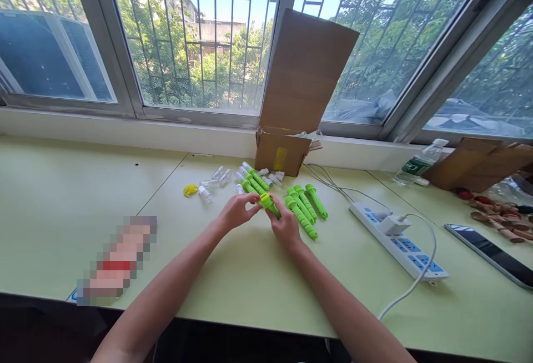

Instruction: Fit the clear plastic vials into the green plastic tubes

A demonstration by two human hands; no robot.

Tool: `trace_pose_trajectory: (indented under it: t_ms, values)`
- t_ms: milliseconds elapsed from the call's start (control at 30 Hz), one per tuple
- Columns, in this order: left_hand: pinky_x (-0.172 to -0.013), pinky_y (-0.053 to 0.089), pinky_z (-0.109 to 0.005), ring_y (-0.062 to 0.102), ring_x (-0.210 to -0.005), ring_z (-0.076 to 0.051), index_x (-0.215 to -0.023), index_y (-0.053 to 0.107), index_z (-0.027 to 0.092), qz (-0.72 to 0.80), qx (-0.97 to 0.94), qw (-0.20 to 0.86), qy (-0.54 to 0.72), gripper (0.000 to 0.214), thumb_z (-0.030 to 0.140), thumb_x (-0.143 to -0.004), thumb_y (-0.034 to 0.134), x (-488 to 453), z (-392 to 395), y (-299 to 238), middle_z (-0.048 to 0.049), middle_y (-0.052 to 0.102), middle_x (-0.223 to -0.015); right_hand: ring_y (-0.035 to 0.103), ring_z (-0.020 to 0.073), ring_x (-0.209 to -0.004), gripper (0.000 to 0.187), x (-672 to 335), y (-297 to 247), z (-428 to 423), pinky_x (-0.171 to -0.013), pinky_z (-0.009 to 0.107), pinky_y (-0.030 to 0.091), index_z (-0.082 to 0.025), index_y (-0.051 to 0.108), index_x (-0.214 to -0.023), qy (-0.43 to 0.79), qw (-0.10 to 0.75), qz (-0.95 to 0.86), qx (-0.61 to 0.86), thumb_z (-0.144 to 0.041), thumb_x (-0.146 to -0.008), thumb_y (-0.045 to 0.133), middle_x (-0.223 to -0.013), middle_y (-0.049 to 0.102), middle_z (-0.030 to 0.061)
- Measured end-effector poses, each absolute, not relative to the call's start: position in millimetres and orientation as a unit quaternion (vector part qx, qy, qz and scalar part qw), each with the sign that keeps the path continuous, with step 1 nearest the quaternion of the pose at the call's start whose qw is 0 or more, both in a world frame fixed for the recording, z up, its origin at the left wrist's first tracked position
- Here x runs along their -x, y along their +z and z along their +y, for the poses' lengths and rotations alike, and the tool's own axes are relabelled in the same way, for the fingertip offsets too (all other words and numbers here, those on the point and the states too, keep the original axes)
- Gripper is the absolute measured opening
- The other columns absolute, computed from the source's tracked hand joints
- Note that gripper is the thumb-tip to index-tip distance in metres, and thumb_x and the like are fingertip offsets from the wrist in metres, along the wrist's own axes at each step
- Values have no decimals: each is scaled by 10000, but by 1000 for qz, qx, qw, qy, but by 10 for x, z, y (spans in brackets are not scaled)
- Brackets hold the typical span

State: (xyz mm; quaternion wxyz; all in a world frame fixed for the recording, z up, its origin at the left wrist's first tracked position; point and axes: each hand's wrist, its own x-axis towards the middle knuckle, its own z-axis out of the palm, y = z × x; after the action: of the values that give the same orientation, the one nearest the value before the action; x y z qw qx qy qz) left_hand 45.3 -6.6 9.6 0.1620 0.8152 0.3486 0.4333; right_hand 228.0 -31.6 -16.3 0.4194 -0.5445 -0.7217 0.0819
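My left hand (238,211) and my right hand (286,225) meet over the middle of the pale green table (258,274). Together they grip one green plastic tube (268,203) with a yellow ring at its end; the left fingers pinch that end, the right hand wraps the shaft. Just right of my hands lie several loose green tubes (306,207). Behind them rest more green tubes with clear caps (253,179), several small clear caps (214,182) and a yellow ring (190,190).
An open cardboard box (281,151) stands against the window sill. A white power strip (400,241) with a plugged charger and cable lies to the right, beside a phone (491,253), a water bottle (420,164) and brown cardboard (478,163). A blurred patch (119,260) sits front left.
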Motion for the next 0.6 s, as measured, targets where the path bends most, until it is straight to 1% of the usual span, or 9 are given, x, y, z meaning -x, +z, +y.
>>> trace_pose_trajectory:
  t_ms: [133, 267, 333, 433, 600]
  values:
    - [-768, 535, -307, 679, -866, -185, -996, 641, 209, 360, -820, 125, 427, 195, 315, -840, 590, -467, -77, 98, -38, 718, -956, 628, 282, -1056, 515, -2276, -163, -318, -893, 381, 497, -240, 466, -1372, 85, 428, -719, 540, -329, -867, 511, -1214, 639, 77]
    - [-762, 526, -340, 682, -818, -200, -961, 647, 211, 386, -822, 62, 415, 165, 311, -840, 595, -497, -102, 104, -31, 726, -908, 624, 302, -1060, 509, -2265, -157, -324, -890, 413, 495, -257, 468, -1372, 81, 428, -720, 540, -333, -870, 505, -1230, 629, 76]
    - [-762, 525, -350, 683, -795, -201, -951, 646, 205, 390, -821, 49, 414, 158, 306, -840, 596, -510, -109, 102, -32, 727, -889, 618, 305, -1069, 512, -2263, -159, -323, -900, 421, 488, -255, 464, -1375, 81, 431, -719, 539, -335, -870, 504, -1235, 625, 79]
    - [-746, 533, -334, 687, -800, -197, -962, 643, 201, 380, -819, 61, 427, 161, 293, -836, 603, -515, -103, 89, -35, 727, -884, 612, 302, -1081, 518, -2268, -165, -316, -912, 419, 481, -235, 465, -1375, 90, 440, -716, 535, -331, -868, 507, -1235, 624, 90]
    - [-724, 555, -285, 695, -819, -179, -954, 653, 202, 338, -802, 121, 476, 148, 270, -829, 613, -498, -77, 70, -30, 729, -889, 605, 280, -1091, 532, -2281, -154, -304, -931, 400, 469, -226, 471, -1369, 138, 460, -718, 503, -333, -852, 538, -1239, 622, 88]
